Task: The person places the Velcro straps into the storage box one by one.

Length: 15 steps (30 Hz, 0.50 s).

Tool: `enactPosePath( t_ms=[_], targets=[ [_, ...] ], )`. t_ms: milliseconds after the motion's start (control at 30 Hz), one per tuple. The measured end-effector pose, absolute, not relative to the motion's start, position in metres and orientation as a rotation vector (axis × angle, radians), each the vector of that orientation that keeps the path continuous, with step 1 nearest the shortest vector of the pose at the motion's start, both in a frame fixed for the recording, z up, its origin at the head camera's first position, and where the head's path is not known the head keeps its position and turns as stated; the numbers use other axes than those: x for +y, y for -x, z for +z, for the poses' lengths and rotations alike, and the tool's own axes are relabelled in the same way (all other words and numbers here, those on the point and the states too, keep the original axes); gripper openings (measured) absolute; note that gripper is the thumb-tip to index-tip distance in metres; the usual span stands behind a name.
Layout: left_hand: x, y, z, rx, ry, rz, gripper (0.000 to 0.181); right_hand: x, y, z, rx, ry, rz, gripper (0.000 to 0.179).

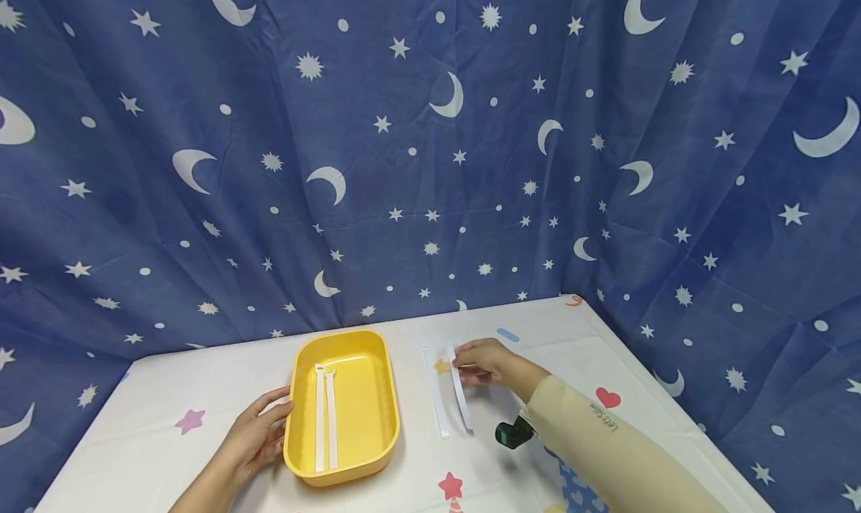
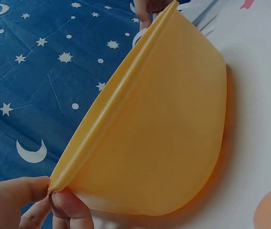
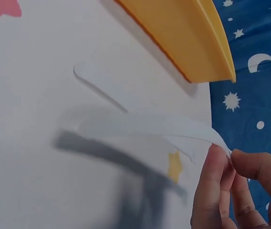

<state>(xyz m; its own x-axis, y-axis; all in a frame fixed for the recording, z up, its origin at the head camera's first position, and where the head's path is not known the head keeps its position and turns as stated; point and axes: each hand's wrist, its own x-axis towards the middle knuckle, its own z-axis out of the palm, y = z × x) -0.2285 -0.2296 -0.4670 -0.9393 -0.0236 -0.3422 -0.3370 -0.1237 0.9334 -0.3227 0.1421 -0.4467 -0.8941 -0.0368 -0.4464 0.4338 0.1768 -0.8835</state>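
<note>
My left hand (image 1: pixel 252 432) pinches the rim of a yellow tray (image 1: pixel 368 412) at its left side; in the left wrist view thumb and fingers meet on the rim of the tray (image 2: pixel 159 124). Two white cable straps (image 1: pixel 332 423) with slotted heads lie lengthwise in the tray's left half. Right of the tray, my right hand (image 1: pixel 496 363) holds one more white strap (image 1: pixel 460 397) by its far end. In the right wrist view, thumb and fingertips pinch this strap (image 3: pixel 150 125), its loose end raised over the cloth. Another white strap (image 1: pixel 434 393) lies flat between tray and right hand.
A white cloth with printed shapes, among them a red heart (image 1: pixel 608 398), covers the table. Blue curtains (image 1: pixel 403 161) with moons and stars stand behind and to the right. A dark wrist device (image 1: pixel 514 432) hangs below the right forearm.
</note>
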Motion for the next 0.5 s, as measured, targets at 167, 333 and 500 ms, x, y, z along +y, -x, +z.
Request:
enactPosePath(
  t_ms=[167,333,500],
  targets=[
    [-0.23,0.228,-0.468,1.923,0.412,2.165,0.054,0.139,0.321,-0.441,2.042,-0.348,-1.796,0.035],
    [-0.23,0.228,-0.467,1.919,0.416,2.167,0.054,0.135,0.317,-0.437,1.951,-0.327,-1.849,0.037],
    [-0.23,0.229,-0.467,1.918,0.418,2.164,0.054,0.13,0.315,-0.433,1.909,-0.325,-1.855,0.037]
  ],
)
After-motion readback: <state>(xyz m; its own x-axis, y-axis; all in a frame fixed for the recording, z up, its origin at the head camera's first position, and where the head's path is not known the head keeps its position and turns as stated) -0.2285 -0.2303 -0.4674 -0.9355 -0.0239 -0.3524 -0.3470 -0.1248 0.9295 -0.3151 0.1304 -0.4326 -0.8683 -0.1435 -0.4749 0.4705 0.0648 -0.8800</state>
